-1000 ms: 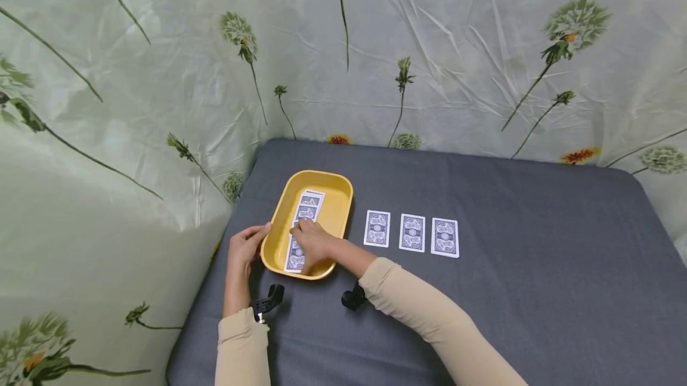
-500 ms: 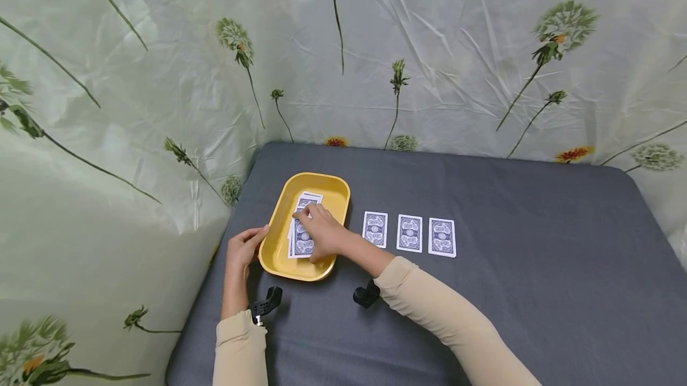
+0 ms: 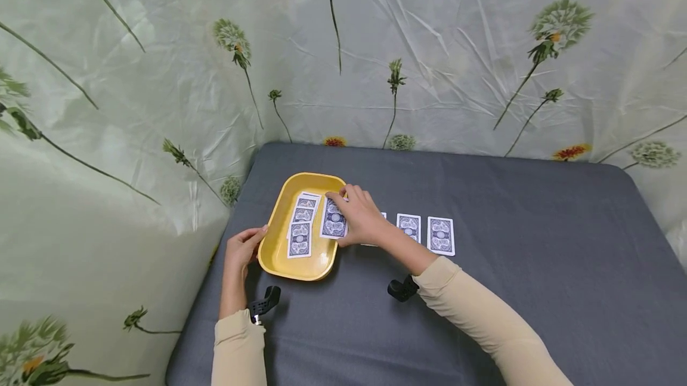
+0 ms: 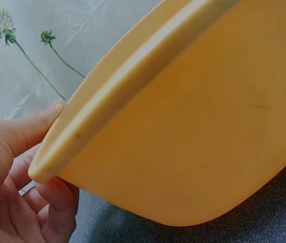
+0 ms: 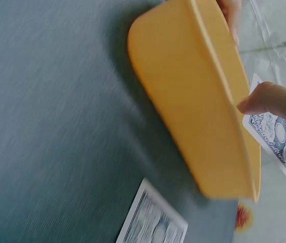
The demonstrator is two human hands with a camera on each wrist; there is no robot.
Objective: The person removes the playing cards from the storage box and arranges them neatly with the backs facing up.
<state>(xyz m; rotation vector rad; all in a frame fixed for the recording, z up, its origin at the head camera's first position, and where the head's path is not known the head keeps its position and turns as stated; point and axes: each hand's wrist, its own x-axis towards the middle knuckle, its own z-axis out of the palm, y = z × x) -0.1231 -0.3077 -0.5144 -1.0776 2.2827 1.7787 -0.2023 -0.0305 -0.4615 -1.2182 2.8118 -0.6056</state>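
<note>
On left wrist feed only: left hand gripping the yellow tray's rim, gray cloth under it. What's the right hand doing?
Observer: The right hand is pinching a patterned-back card.
Operator: Any other cards around?
Observer: Yes, overlapping cards lie backs up in the tray; exact count unclear.
Operator: Any outside it?
Observer: A row of three cards lies on the gray cloth, right of the tray in the head view, two of them partly hidden.
</note>
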